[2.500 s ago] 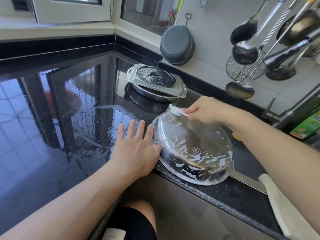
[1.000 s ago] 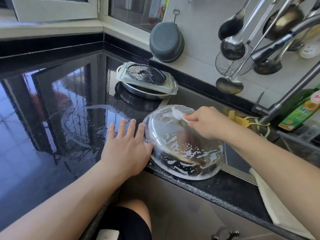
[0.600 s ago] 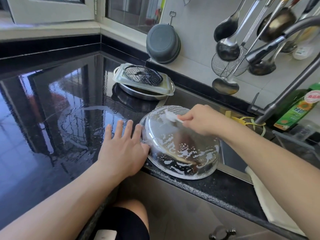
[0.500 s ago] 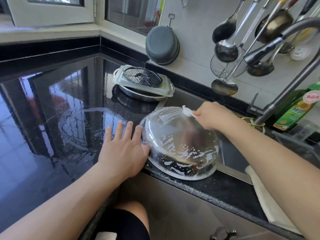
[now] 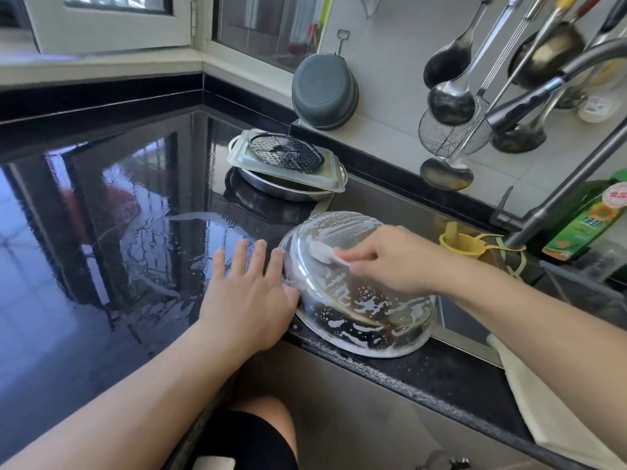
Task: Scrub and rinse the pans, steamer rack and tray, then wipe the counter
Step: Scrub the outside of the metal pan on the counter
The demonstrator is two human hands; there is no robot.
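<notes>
- Bench (image 5: pixel 101 249): black, glossy and wet, with water streaks left of the sink; as wet as in the earlier views, so the wipe-down was judged not yet begun.
- Pan (image 5: pixel 359 300): steel, upside down and tilted, its near rim on the bench edge at the near left corner of the sink; same spot as half a second before. Suds covered its upturned base, with dark patches showing low on the near side, so scrubbing looked unfinished.
- Stack on the far side of the bench: tray (image 5: pixel 325 179) across a second steel pan (image 5: pixel 271 189), the steamer rack (image 5: pixel 286 154) on top; unmoved, apparently done or waiting.
- Left hand (image 5: pixel 247 300): flat on the bench, fingers straight and spread, its thumb side pressed against the pan's left wall; position unchanged, grip empty.
- Right hand (image 5: pixel 390 262): grip pinched around the brush handle; half a second before it was at the pan's far rim, and it had since come nearer and leftward over the base.
- Brush (image 5: pixel 322 251): small, white, bristles now on the left part of the base; the stroke was moving across the pan, rinsing yet to come.
</notes>
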